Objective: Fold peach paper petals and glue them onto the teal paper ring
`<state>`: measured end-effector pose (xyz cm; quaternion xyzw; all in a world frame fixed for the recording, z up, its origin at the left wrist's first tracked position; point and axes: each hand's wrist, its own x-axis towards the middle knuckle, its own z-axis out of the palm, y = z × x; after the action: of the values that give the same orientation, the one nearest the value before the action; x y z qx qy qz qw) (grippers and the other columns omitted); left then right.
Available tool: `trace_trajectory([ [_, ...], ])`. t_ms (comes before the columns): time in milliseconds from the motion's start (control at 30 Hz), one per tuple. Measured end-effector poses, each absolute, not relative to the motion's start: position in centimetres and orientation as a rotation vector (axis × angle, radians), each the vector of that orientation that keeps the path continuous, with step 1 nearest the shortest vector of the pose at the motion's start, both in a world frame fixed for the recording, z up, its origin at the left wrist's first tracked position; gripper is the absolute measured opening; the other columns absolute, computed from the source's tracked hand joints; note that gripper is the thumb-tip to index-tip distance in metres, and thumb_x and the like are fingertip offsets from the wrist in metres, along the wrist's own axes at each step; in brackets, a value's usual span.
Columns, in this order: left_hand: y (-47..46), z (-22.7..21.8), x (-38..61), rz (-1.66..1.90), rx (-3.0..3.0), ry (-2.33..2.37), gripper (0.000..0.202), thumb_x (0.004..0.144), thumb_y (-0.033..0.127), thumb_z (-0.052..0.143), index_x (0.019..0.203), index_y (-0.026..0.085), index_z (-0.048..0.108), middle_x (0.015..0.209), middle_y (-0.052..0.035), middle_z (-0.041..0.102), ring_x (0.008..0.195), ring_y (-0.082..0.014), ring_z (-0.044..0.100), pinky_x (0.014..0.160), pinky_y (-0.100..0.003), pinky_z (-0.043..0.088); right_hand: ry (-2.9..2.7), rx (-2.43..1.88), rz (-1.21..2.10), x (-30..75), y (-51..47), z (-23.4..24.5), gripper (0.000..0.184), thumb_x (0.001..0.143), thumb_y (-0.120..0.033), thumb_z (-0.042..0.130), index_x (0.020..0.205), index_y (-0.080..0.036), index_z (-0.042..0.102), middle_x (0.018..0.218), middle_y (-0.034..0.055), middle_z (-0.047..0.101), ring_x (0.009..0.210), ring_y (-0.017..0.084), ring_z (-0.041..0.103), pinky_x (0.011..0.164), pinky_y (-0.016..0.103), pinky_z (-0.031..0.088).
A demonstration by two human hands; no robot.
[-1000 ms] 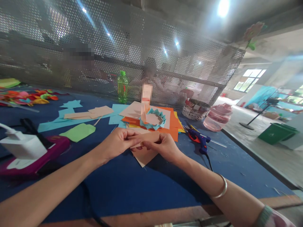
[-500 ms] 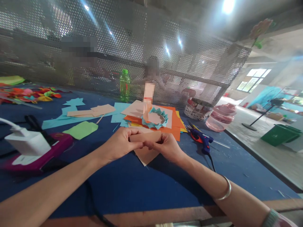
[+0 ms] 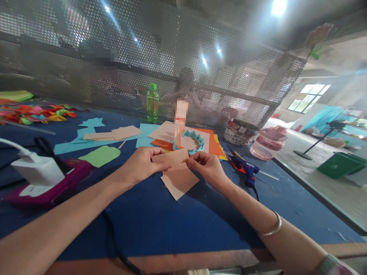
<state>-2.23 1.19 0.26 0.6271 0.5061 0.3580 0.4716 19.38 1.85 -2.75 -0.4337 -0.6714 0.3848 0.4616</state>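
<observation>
Along the tan paper, right grip has parted from left grip.

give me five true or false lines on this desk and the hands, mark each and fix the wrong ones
1. The left hand holds tan paper. True.
2. The glue gun lies to the right of the right hand. True.
3. The right arm wears no jewellery. False: it wears a bangle.
4. The bottle stands upright. True.
5. The bottle has a red top. False: the cap is green.
</observation>
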Motion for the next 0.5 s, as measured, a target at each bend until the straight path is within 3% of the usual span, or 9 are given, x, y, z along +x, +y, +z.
trace_trajectory([
  [167,1.3,0.5,-2.4,0.926,1.504,1.316,0.035,0.058,0.029,0.077,0.089,0.016,0.068,0.07,-0.001,0.07,0.06,-0.0153,0.062,0.053,-0.023,0.045,-1.52,-1.04,0.858,19.8,2.3,-2.5,0.032,0.079,-0.047,0.065,0.075,-0.016,0.061,0.066,-0.0013,0.059,0.058,0.008,0.048,0.056,0.021,0.038],
  [333,0.9,0.0,-1.9,0.859,1.589,1.174,0.035,0.063,0.028,0.074,0.095,0.016,0.069,0.081,-0.0027,0.073,0.072,-0.0192,0.066,0.063,-0.026,0.048,-1.604,-0.985,1.106,18.7,1.2,-2.7,0.038,0.075,-0.048,0.069,0.095,-0.017,0.065,0.083,0.0023,0.066,0.068,0.011,0.057,0.059,0.022,0.042],
  [500,0.4,-0.2,-1.4,0.792,1.667,1.045,0.032,0.067,0.031,0.073,0.096,0.017,0.07,0.086,-0.0019,0.074,0.079,-0.02,0.066,0.069,-0.027,0.049,-1.712,-1.104,1.154,17.9,0.0,-3.2,0.04,0.07,-0.049,0.072,0.086,-0.012,0.071,0.076,0.005,0.07,0.062,0.014,0.059,0.053,0.022,0.041],
])
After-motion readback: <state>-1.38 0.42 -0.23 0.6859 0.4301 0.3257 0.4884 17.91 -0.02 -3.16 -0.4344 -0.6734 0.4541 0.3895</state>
